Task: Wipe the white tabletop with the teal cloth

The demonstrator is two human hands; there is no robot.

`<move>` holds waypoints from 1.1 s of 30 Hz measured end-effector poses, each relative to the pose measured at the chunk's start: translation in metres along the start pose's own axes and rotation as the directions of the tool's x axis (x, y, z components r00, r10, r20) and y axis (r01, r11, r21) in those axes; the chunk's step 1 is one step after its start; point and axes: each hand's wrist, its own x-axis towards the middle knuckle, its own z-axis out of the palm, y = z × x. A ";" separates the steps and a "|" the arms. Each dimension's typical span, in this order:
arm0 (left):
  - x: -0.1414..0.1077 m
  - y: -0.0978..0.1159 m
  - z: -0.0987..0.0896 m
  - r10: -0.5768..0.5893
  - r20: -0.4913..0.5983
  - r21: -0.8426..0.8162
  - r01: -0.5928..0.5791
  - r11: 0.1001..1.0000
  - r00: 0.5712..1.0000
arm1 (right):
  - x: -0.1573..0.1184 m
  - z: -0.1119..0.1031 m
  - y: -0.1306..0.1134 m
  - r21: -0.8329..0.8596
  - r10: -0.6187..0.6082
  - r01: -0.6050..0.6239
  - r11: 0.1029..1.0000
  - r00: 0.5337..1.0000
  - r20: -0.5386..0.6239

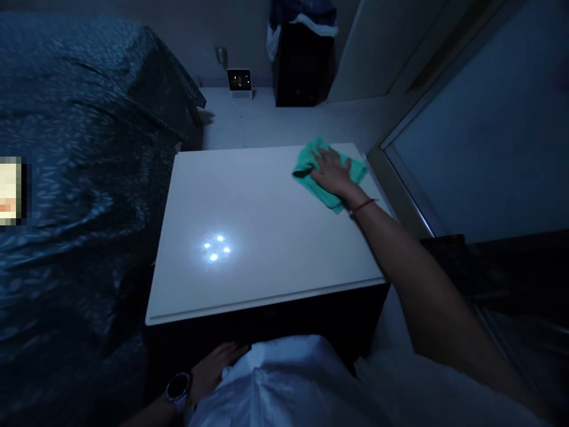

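Observation:
My right hand [332, 172] lies on a green cloth [317, 190] near the far right corner of a white tabletop [249, 201]. Its fingers are spread and press down on the cloth, which is partly folded and slightly blurred. A red thread bracelet [363, 206] circles that wrist. Low in the view, my left hand [217, 365] rests beside my light-coloured clothing [284, 373], apart from the tabletop. Its visible fingers are stretched out, with nothing seen in them. A round-faced watch [178, 387] is on the left wrist.
Ceiling lights reflect on the tabletop's left side. A bed with a patterned cover [89, 148] stands at left. Behind are a small lit screen [240, 81] and a black cabinet [303, 65] with clothes on top. A framed panel [480, 130] runs close along the right.

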 end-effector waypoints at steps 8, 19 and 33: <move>0.005 0.002 -0.005 -0.012 -0.033 0.039 0.014 0.999 0.999 | -0.050 0.014 0.013 0.015 0.294 -0.294 0.956 0.952 -0.089; 0.001 0.004 -0.002 -0.075 0.053 -0.085 0.079 0.993 0.996 | -0.058 0.049 -0.256 0.110 -0.652 0.645 0.756 0.757 0.041; 0.004 0.003 -0.005 -0.055 0.007 -0.065 0.056 0.996 0.998 | -0.055 0.016 -0.094 0.018 -0.448 0.449 0.894 0.889 0.097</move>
